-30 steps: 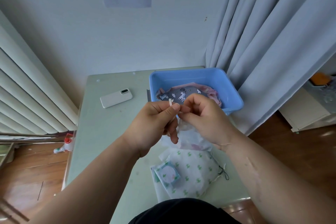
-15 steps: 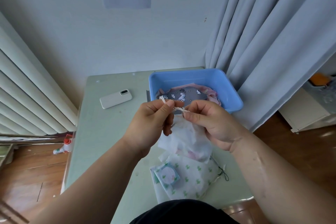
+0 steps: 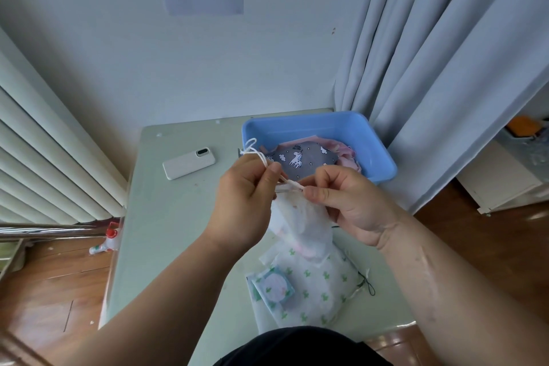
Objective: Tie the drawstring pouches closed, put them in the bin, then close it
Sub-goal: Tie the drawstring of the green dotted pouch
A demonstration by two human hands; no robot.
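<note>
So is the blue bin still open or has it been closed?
Open. The blue bin has no lid on it, and the grey unicorn pouch lies in plain sight inside. No lid is visible in this view.

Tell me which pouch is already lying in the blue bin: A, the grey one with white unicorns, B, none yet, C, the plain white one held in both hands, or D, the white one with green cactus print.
A: the grey unicorn pouch lies inside the blue bin, on pink fabric, while the cactus-print pouch is on the table.
</note>
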